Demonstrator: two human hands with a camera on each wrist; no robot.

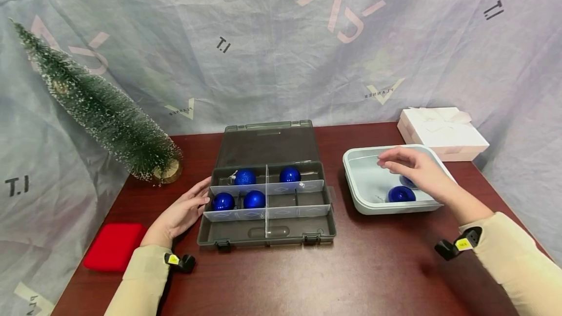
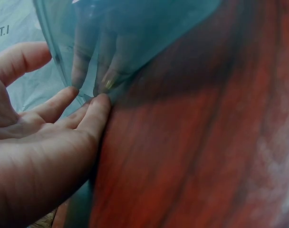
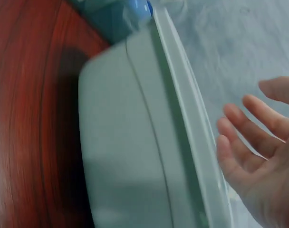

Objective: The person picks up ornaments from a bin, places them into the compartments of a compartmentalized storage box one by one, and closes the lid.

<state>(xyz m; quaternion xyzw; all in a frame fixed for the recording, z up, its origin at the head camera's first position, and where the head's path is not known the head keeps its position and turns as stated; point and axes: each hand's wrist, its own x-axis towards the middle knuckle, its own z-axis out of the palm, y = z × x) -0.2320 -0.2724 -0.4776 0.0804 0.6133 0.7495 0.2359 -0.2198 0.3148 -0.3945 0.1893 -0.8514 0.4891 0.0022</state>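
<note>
My left hand (image 1: 186, 211), fingers extended, touches the case (image 1: 224, 231), perhaps steadying it; dividers (image 1: 239, 215) part its four blue balls (image 1: 244, 177). My right hand (image 1: 417, 167), loosely spread, empty, hovers over the pale tub (image 1: 362, 184) holding two more (image 1: 401, 195).

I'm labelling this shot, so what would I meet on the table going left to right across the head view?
Snow-flecked tree, open divided case, pale tub, white gift box.
</note>
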